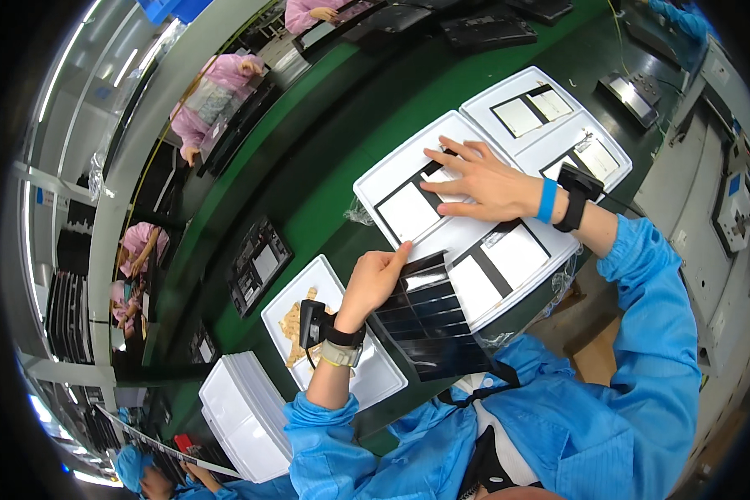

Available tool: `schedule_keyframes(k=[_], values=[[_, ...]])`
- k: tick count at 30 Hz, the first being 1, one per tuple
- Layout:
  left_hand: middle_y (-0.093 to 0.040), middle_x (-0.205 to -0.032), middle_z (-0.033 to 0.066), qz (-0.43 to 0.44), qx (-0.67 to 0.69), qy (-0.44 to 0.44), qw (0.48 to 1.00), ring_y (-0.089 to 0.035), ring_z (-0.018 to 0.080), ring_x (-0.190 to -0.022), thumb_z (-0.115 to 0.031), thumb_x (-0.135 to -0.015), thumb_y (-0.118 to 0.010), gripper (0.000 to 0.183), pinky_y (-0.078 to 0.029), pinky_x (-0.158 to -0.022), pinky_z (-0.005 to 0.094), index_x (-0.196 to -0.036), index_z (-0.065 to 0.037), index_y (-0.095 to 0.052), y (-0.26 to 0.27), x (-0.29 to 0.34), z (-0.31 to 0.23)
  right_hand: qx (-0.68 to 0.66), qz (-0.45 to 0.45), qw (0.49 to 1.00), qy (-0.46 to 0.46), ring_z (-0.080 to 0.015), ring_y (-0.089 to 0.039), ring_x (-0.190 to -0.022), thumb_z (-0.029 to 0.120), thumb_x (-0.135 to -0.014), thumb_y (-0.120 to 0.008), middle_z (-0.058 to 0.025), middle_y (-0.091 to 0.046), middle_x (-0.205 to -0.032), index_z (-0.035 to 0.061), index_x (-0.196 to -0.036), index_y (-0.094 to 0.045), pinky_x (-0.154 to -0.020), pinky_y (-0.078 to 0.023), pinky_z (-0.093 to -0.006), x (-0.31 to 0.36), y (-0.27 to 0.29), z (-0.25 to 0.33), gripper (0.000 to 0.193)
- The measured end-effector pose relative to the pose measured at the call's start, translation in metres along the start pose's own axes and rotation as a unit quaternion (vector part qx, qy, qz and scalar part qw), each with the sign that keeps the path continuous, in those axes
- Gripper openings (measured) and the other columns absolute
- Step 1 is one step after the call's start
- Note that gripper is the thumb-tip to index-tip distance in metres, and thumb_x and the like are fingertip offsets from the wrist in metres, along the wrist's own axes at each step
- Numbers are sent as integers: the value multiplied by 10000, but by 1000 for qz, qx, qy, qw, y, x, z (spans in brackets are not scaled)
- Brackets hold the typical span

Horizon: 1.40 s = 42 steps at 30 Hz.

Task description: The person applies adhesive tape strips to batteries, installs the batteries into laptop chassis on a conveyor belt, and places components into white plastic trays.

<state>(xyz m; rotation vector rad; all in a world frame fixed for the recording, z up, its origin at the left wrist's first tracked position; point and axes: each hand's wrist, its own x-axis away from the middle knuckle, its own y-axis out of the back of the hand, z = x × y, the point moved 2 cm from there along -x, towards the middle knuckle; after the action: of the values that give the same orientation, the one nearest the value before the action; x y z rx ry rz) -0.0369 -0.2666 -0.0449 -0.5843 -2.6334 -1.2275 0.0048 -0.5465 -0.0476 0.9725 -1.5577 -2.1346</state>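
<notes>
My left hand [373, 285] pinches the upper edge of a glossy black sheet [432, 321], marked off in rows, which hangs down toward my lap. To its right, my right hand [487, 185] is spread with fingers apart above a white tray [372, 182]. Its fingers partly hide a flat white rectangular piece with black edging [407, 214]; whether they touch it I cannot tell. A similar white piece with a black band [500, 265] lies in the tray's nearer compartment. Black wrist straps hold small devices on both my wrists.
Beyond, a second white tray [525, 143] holds more white pieces. At left a white tray [389, 372] carries tan scraps [294, 329], near stacked white trays [246, 408]. An opened black device [258, 265] sits on the green bench [335, 218]. Co-workers in pink [217, 100] work across.
</notes>
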Motion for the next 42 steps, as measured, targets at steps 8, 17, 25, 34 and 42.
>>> schedule_keyframes(k=[8, 17, 25, 34, 42], values=[[-492, -546, 200, -39, -58, -67, 995, -501, 396, -527, -417, -1002, -618, 579, -412, -562, 457, -660, 49, -598, 1, 4, -8, -91, -99, 963, -234, -442, -560, -1321, 212, -968, -685, -272, -603, -1415, -18, -1462, -544, -1105, -442, -468, 72, 16, -30, 563], [-385, -525, 140, -143, -18, -124, 982, -324, 215, -481, -271, -1003, -650, 482, -314, -497, 392, -675, 67, -547, 31, 35, -87, -316, -285, 857, -291, -256, -744, -985, 61, -968, -643, -217, -745, -1201, -26, -1366, -637, -931, -565, -353, 87, 36, -29, 407], [-528, -611, 94, -80, 95, -187, 974, -497, 166, -595, -423, -1084, -560, 475, -405, -588, 337, -951, 24, -651, -17, -35, -110, -386, -271, 835, -282, -103, -668, -1052, 102, -1019, -628, -73, -726, -1256, 3, -1452, -599, -943, -533, -247, 154, 110, -152, 444], [-672, -959, 51, -1, 143, -237, 961, -618, 134, -921, -180, -924, -796, 304, -503, -834, 286, -1138, -28, -644, -36, -48, -66, -267, -170, 863, -395, -146, -663, -1118, 36, -971, -620, -90, -721, -1265, -5, -1398, -646, -1004, -501, -291, 204, 58, -275, 429], [-726, -901, 28, -93, 189, -205, 956, -620, 99, -808, -131, -891, -830, 273, -503, -751, 264, -1109, -17, -712, -29, -43, -63, -167, -191, 857, -448, -276, -733, -1027, 64, -885, -708, -179, -760, -1118, 65, -1247, -747, -942, -556, -366, 173, 15, -294, 365]])
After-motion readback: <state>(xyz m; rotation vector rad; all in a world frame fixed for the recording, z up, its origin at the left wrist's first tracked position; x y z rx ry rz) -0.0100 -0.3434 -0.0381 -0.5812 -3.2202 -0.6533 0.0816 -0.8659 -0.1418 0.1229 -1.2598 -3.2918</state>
